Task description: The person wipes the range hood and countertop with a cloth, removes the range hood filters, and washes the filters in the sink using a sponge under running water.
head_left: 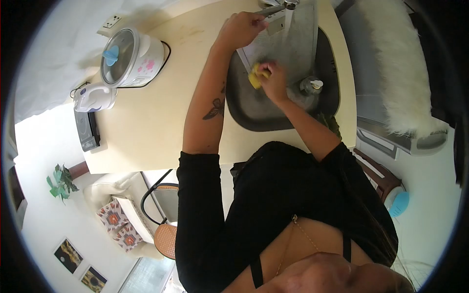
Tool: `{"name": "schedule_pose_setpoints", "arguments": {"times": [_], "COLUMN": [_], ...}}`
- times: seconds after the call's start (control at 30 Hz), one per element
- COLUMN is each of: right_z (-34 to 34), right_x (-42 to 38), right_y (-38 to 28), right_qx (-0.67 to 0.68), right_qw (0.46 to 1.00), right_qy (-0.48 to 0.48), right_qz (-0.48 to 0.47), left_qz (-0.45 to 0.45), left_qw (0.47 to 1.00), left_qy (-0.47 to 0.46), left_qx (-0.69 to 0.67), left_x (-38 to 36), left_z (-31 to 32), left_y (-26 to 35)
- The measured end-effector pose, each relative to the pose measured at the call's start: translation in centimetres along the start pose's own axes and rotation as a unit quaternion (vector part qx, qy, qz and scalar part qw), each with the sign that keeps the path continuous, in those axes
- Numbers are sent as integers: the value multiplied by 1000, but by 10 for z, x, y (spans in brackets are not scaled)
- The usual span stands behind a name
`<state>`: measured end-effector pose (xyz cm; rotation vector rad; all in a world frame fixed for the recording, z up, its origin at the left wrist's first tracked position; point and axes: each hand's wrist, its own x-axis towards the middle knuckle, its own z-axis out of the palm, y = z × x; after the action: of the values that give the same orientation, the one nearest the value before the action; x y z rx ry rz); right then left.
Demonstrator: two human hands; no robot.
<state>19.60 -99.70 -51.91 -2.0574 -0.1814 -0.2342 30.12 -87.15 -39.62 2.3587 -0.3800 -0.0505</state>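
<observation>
A flat, grey rectangular panel (305, 36) with pale edges stands tilted in the dark sink (249, 115). At its upper left corner my left hand (242, 30) is closed on the edge, its fingertips partly hidden. My right hand (273, 82) grips a yellow sponge (254, 78) near the panel's lower left edge. Water runs from the faucet (291, 4) beside the panel. To the right of my right hand, a clear bottle with a white pump top (316, 84) is in the sink.
On the counter (161, 112) at the left are a white cooker with a glass lid (141, 58), a white appliance (95, 97) and a black hot plate (88, 131). Green leaves (330, 124) lie by the sink's near right edge. White fur (395, 63) hangs farther right.
</observation>
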Motion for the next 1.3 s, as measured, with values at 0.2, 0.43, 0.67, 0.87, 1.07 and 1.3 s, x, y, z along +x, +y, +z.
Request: {"name": "schedule_pose_setpoints", "arguments": {"times": [0.2, 0.43, 0.67, 0.87, 1.07, 1.3], "right_z": [-20, -74, -16, -10, -5, 23], "right_x": [-15, 36, 15, -42, 0, -3], "right_y": [71, 36, -33, 100, 23, 29], "right_qx": [-84, 160, -26, -184, 414, 27], "right_qw": [946, 935, 999, 939, 822, 966], "right_qy": [-180, 161, 30, -141, 43, 30], "right_qz": [255, 272, 8, 253, 389, 256], "left_qz": [-41, -43, -71, -22, -15, -27], "left_qw": [998, 996, 996, 999, 998, 998], "left_qy": [-41, 7, -32, 9, 24, -19], "left_qx": [-32, -72, -40, 37, 56, 50], "left_x": [-11, -19, -19, -21, -11, 7], "left_z": [-1, 0, -9, 4, 4, 6], "left_y": [4, -20, 6, 20, 10, 3]}}
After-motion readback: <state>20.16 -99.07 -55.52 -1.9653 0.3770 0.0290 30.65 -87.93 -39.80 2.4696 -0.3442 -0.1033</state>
